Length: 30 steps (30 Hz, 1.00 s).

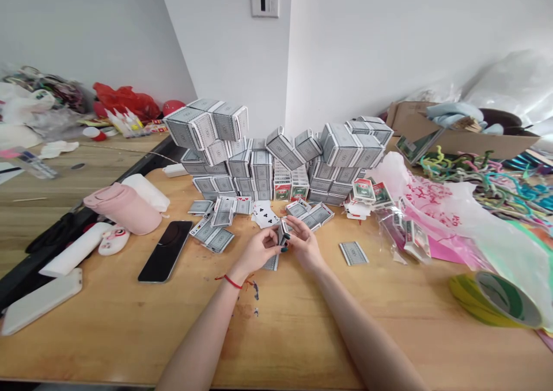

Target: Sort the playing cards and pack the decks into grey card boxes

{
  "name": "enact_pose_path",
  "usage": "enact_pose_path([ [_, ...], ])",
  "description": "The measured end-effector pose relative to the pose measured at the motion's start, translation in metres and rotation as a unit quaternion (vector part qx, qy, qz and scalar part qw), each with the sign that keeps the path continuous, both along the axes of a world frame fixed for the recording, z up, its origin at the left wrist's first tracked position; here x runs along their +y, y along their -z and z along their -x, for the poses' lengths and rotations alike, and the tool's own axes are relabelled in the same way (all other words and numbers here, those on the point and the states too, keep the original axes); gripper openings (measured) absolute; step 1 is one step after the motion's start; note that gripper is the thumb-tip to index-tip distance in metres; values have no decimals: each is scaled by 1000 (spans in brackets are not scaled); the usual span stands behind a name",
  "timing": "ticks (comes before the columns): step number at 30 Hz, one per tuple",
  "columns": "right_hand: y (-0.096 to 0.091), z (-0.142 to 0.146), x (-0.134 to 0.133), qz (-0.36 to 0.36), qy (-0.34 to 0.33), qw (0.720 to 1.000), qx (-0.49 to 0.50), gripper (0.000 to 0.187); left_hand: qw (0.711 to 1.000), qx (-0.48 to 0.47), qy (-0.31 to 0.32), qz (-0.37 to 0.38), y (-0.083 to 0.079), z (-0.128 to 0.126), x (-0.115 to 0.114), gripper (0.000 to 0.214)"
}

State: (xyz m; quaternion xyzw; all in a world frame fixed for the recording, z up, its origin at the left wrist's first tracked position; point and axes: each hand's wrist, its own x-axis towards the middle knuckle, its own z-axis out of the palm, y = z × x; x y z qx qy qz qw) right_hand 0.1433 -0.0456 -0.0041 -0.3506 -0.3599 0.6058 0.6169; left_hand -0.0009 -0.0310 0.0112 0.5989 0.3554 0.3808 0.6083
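Observation:
Both my hands meet over the middle of the table, fingers closed around a grey-backed playing card (pixel 283 232) that stands roughly upright. My left hand (pixel 259 250) grips it from the left, my right hand (pixel 305 244) from the right; whether it is one card or several I cannot tell. Under my left fingers lies another grey-backed card (pixel 271 262), partly hidden. Just beyond are face-up cards (pixel 264 213) showing clubs, with loose card piles (pixel 216 227) to the left and folded cards (pixel 313 215) to the right. A single card (pixel 353 253) lies right of my right hand.
Behind the hands rise stacked blocks made of cards (pixel 246 166). Card boxes (pixel 363 190) sit at their right, beside a plastic bag (pixel 449 218). A tape roll (pixel 496 299) stands at the right. On the left lie a phone (pixel 165 251) and a pink roll (pixel 125 207).

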Motion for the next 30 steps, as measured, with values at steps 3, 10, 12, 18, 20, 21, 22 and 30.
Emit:
enact_pose_path([
  [3,-3,0,-1,3,-17,1000,8,56,999,24,-17,-43,0,0,-2,16],
  [10,-1,2,0,52,-28,997,50,45,975,139,-77,-158,-3,-3,-5,10],
  [12,2,3,2,67,-15,997,43,41,963,165,-90,-194,-4,-4,-6,11],
  [18,4,6,3,68,-27,997,28,25,933,213,-108,-268,-6,-5,-10,14],
  [20,5,6,3,66,-42,997,15,23,928,225,-110,-278,-6,-5,-10,15],
  [21,6,5,3,67,-44,997,4,23,925,230,-110,-281,-6,-5,-10,15],
  [22,7,5,3,71,-44,996,-7,24,923,234,-110,-284,-5,-4,-10,15],
  [30,7,3,3,101,-69,992,9,27,917,242,-113,-298,-6,-3,-10,18],
])
